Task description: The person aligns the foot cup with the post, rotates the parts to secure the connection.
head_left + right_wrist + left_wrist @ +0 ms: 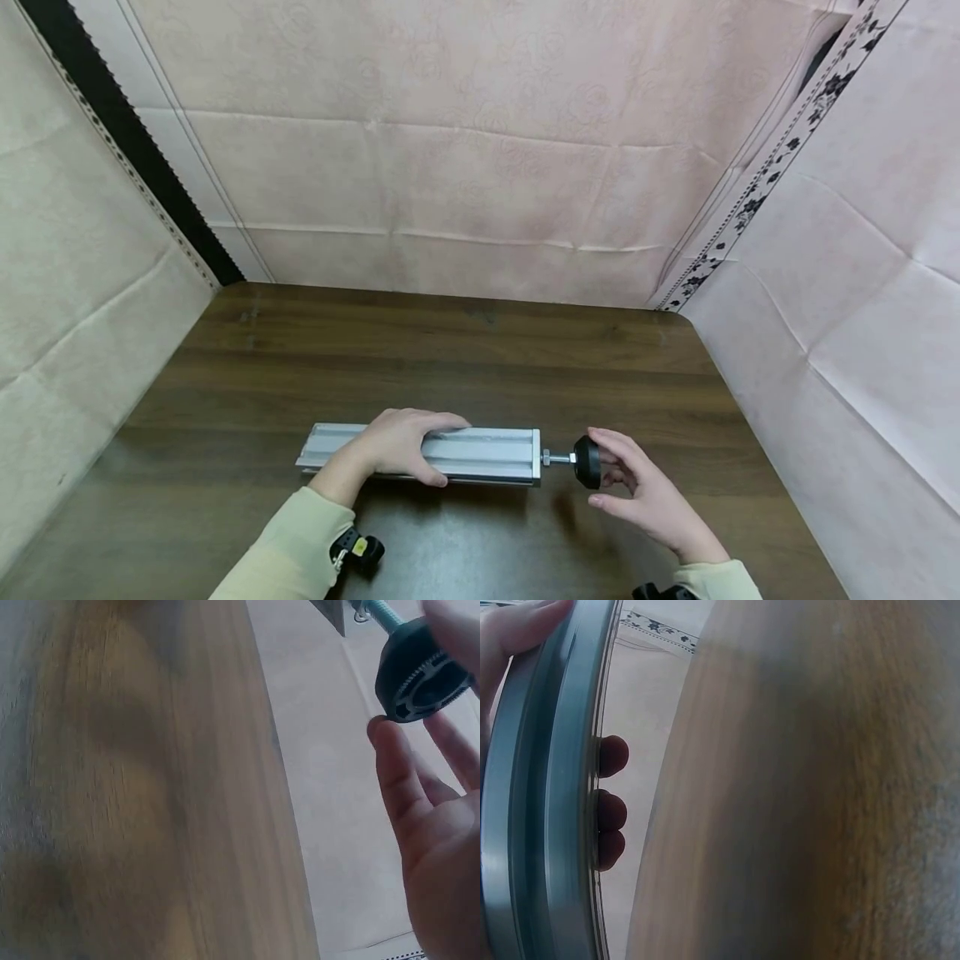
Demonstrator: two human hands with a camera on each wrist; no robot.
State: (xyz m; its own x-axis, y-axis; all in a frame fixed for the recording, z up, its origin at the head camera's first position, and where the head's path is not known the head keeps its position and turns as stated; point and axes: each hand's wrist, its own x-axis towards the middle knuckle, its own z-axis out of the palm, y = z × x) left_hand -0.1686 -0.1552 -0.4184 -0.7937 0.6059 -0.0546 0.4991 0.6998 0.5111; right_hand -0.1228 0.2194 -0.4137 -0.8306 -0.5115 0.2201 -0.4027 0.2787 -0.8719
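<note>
My left hand (pixel 397 444) grips a silver aluminium profile (pixel 487 456) across its middle, thumb on the near side and fingers over the far side. In the left wrist view, several fingertips (pixel 612 811) show past the edge of the grooved profile (pixel 566 795). A threaded rod with a nut (pixel 558 457) sticks out of the profile's right end and carries a black round levelling foot (pixel 587 462). Around that foot are the fingers and thumb of my right hand (pixel 648 492). In the right wrist view, fingertips meet the rim of the foot (pixel 409 671), its ribbed hollow underside showing.
Below the hands is a brown wood-grain table (pixel 420 358). Pale cloth hangs behind it (pixel 450 167) and at both sides, with a black flower border (pixel 780 158) at the right. A black wrist camera (pixel 358 547) is strapped over the left sleeve.
</note>
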